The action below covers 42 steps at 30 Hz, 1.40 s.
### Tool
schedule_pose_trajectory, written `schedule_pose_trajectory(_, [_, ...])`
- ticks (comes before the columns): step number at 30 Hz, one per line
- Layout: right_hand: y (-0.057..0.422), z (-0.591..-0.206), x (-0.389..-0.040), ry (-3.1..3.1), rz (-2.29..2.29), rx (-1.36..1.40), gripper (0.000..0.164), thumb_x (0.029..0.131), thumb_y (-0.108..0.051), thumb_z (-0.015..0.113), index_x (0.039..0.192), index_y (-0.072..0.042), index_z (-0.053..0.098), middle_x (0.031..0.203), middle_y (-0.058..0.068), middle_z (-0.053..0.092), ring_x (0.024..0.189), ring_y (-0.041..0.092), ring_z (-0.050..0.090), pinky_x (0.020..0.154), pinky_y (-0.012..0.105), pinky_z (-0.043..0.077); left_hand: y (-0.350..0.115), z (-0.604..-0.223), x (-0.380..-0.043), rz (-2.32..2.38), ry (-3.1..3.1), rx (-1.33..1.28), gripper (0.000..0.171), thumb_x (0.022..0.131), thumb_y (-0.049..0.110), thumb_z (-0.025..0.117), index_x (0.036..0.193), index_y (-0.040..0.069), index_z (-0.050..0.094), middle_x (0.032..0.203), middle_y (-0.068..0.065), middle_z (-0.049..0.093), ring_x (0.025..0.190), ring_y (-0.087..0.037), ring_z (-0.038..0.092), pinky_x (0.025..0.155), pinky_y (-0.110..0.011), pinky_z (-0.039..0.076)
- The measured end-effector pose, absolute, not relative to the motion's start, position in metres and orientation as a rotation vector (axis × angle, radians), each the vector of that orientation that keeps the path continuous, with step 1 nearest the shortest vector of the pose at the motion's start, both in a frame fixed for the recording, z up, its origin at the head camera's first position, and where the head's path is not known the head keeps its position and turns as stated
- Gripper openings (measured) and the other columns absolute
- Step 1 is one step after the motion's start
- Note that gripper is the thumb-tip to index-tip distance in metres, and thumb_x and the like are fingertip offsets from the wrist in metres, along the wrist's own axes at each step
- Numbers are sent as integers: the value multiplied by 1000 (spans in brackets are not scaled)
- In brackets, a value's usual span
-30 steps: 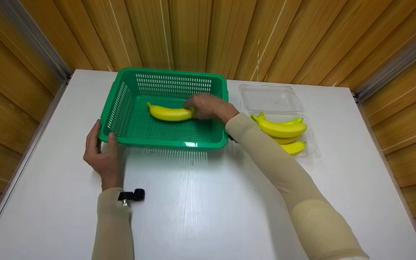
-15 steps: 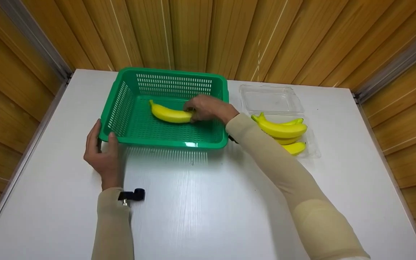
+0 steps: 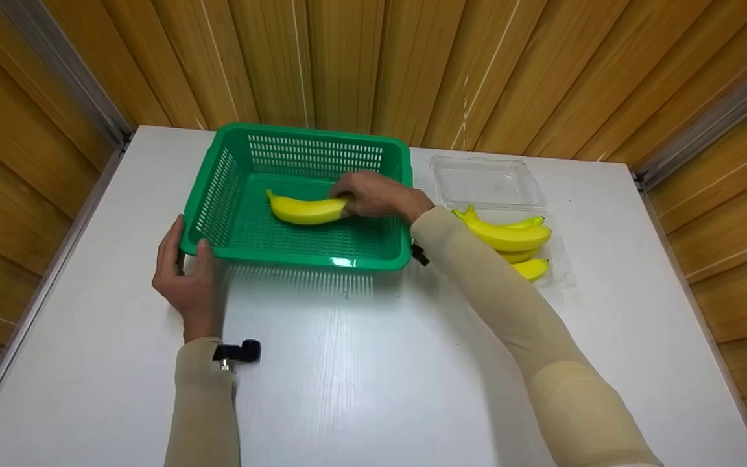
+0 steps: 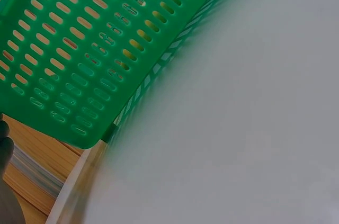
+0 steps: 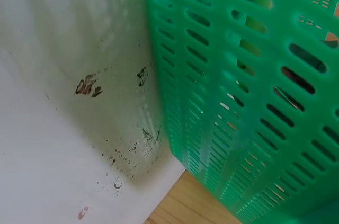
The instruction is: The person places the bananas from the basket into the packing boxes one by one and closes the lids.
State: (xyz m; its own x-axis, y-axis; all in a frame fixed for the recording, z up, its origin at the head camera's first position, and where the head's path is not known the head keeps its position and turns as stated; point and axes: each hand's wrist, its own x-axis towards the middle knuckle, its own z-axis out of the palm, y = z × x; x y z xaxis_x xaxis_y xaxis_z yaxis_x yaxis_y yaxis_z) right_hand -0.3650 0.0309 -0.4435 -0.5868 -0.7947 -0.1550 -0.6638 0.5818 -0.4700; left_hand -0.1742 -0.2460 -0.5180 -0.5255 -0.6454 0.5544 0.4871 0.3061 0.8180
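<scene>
One yellow banana (image 3: pixel 305 211) lies lengthwise low in a green slotted plastic basket (image 3: pixel 289 261), its stem pointing left. My right hand (image 3: pixel 380 194) reaches over the basket's right side and grips the banana's right end, which the fingers partly hide. At the near left corner, my left hand (image 3: pixel 185 285) holds the basket, with the thumb on the front side and the fingers along the left side. The left wrist view shows the outside of the basket wall (image 4: pixel 53 130) and some fingertips (image 4: pixel 4 144). From the right wrist, the slotted wall hides most of the hand.
Right of the basket, a clear plastic clamshell stands open, lid (image 3: pixel 487 181) toward the back. Several bananas (image 3: pixel 506 239) lie in its base, partly behind my right sleeve. Wood-patterned panels (image 3: pixel 341 65) border the white table (image 3: pixel 347 389) behind and at both sides.
The banana's stem end tipped slightly toward the back, then came forward, and the banana sits a little nearer the front. My right hand keeps to its right end; my left hand stays at the corner.
</scene>
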Motion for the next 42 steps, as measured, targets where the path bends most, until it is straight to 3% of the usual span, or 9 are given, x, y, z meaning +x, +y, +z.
schedule_pose_trajectory(21, [62, -430, -354, 2431, -979, -1274, 30, 104, -15, 71, 133, -10, 73, 125, 2, 67, 112, 19, 55, 104, 32, 47, -244, -520, -183, -1473, -1581, 171, 44, 94, -2, 68, 137, -8, 67, 139, -20, 67, 131, -26, 63, 112, -35, 49])
schedule_pose_trajectory(34, [99, -422, -332, 2464, -1110, -1211, 34, 103, -20, 72, 136, -12, 72, 129, 0, 66, 114, 18, 55, 106, 36, 50, -244, -518, -183, -1424, -1607, 159, 43, 95, -6, 67, 137, -10, 65, 139, -24, 65, 131, -26, 63, 112, -36, 49])
schedule_pose_trajectory(42, [126, -417, -314, 2509, -1137, -1185, 35, 103, -22, 72, 138, -16, 71, 130, -4, 67, 117, 17, 57, 110, 39, 50, -245, -520, -184, -1482, -1588, 204, 44, 95, -2, 67, 139, -7, 65, 142, -18, 65, 135, -23, 60, 115, -39, 46])
